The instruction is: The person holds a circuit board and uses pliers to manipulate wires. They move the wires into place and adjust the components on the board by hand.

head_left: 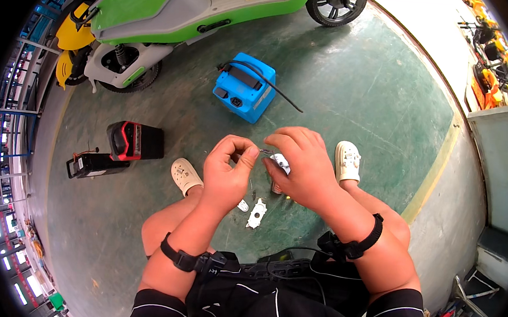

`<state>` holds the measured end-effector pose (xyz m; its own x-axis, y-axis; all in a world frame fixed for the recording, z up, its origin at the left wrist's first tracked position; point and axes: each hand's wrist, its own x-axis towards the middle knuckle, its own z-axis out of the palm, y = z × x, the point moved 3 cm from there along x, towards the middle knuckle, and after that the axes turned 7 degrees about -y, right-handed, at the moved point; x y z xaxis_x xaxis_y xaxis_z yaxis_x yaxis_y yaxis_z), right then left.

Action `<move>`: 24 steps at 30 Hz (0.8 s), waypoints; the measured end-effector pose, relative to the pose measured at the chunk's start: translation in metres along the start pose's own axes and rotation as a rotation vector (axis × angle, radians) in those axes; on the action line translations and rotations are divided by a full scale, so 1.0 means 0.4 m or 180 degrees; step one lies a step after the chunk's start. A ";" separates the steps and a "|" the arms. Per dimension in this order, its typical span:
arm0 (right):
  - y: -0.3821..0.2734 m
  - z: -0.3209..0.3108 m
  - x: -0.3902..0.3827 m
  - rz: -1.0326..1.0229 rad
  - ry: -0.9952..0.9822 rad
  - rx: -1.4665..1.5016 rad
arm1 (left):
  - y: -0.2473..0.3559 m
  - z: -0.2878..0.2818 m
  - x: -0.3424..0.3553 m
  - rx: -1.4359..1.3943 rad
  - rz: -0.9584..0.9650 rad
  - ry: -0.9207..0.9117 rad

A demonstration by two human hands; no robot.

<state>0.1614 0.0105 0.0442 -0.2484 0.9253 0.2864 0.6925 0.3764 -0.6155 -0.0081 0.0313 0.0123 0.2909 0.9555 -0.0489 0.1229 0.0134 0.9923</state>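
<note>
My left hand point(228, 171) is closed, thumb and forefinger pinched at the dark end of something small; what lies between the fingertips is too small to name. Facing it, my right hand point(307, 168) curls its thumb and fingers round a small white-and-grey part point(280, 161), whose thin dark end points toward the left fingertips. Both hands are raised over the floor between my knees. Below them lie a white plate with a round hole point(256, 213) and a small white piece point(243, 205), partly covered by my left forearm.
A blue battery box point(246, 90) with a black cable stands ahead. At left are a black-and-red battery case point(137, 141) and a black battery pack point(97, 165). A green-and-grey electric scooter point(175, 17) stands at the far side. A grey cabinet point(504, 158) is at right.
</note>
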 end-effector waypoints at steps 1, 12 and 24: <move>-0.001 0.002 0.001 -0.0032 0.0158 -0.0178 | -0.007 0.004 -0.002 -0.0189 -0.0179 -0.0002; -0.006 0.014 0.006 -0.0462 0.0320 -0.0515 | -0.007 0.000 -0.002 -0.0799 -0.0871 -0.0213; 0.001 0.013 -0.001 0.0499 -0.0348 0.1193 | 0.004 -0.015 -0.004 -0.0198 -0.0397 -0.0308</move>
<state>0.1580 0.0105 0.0400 -0.2440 0.9645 0.1010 0.4383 0.2025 -0.8757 -0.0139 0.0314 0.0144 0.3673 0.9125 -0.1799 0.1058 0.1511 0.9828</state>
